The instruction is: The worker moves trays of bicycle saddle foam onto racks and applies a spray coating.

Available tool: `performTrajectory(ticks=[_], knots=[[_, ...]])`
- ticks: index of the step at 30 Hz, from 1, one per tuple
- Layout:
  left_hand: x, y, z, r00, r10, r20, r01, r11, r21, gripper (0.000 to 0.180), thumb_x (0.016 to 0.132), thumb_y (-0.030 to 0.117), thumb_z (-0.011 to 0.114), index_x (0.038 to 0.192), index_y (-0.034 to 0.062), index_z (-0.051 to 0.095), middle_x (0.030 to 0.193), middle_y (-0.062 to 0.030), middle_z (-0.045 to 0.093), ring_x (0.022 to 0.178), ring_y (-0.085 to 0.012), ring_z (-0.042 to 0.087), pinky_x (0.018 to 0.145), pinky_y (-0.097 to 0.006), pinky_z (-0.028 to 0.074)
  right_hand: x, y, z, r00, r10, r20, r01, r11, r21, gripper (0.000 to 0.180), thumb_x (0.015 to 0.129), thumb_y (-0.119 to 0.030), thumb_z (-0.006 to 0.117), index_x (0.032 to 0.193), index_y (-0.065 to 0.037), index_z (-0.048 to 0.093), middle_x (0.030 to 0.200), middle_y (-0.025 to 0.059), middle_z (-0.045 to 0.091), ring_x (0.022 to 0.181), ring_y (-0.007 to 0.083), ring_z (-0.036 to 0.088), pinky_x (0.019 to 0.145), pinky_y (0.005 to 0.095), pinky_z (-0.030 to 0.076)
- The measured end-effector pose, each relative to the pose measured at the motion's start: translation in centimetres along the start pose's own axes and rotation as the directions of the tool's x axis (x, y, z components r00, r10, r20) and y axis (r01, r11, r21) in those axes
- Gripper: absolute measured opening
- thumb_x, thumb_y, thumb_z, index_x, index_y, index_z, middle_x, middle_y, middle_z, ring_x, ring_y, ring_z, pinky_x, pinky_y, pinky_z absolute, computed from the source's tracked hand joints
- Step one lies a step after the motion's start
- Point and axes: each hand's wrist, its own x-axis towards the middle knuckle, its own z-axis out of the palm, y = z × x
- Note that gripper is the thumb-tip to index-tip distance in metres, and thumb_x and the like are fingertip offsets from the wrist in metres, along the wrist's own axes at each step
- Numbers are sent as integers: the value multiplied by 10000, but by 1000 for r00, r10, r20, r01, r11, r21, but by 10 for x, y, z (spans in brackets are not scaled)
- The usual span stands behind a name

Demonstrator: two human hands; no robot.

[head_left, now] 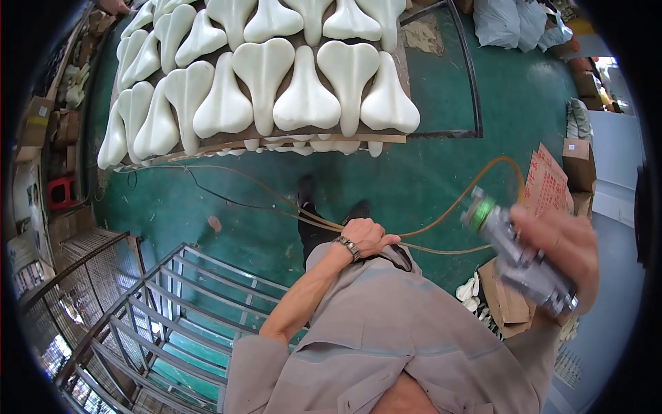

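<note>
Stretching across the room, a green floor (pixel 269 265) ran between one metal rack (pixel 172 322), near left, and a far board (pixel 372 139), whose closest row counted nine white saddle-shaped pieces (pixel 307 100). At right, the right hand (pixel 562 248) gripped one blurred spray gun (pixel 520 259); the left hand (pixel 364 236), at centre, had fingers closed around amber hose (pixel 509 159).

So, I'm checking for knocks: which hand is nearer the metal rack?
Left. The left hand, on the hoses, is right of the metal rack; the right hand, holding the spray gun, is much farther right.
</note>
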Motion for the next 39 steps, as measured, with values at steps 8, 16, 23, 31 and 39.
performTrajectory(ticks=[8,16,23,31,39], knots=[[4,4,8,1000,3,14,-3,1000,21,706,1001,685,488,841,74,805,740,-199,707,758,-404,688,723,-495,537,-9,10,0,987,-79,143,69,995,73,662,700,-156,832,1296,88,676,719,65,653,595,204,637,515,315,448],[12,11,8,999,-21,37,20,999,28,702,1004,685,482,861,84,814,747,-192,710,771,-395,691,727,-489,534,-32,16,-9,990,-35,134,27,998,63,632,724,-149,830,1290,86,675,739,85,669,575,213,640,509,330,456],[17,15,9,998,-8,70,3,998,60,707,1004,690,482,832,85,806,730,-192,698,754,-403,676,706,-493,521,-39,3,-3,899,371,-233,-384,923,-14,511,848,-309,697,1178,76,753,833,153,703,807,253,692,735,328,507],[31,25,10,995,18,100,-26,996,83,708,1007,684,484,811,79,796,711,-193,683,751,-408,670,703,-495,518,-49,19,-8,932,343,-116,-343,939,19,590,782,-333,696,1235,41,746,847,160,713,743,231,684,674,322,495],[38,31,9,994,-16,104,5,994,105,700,1003,681,496,804,80,795,729,-196,689,763,-408,670,712,-501,520,-72,24,-19,960,279,-37,-278,960,15,601,722,-246,764,1245,49,735,846,126,722,758,232,699,710,328,533]])
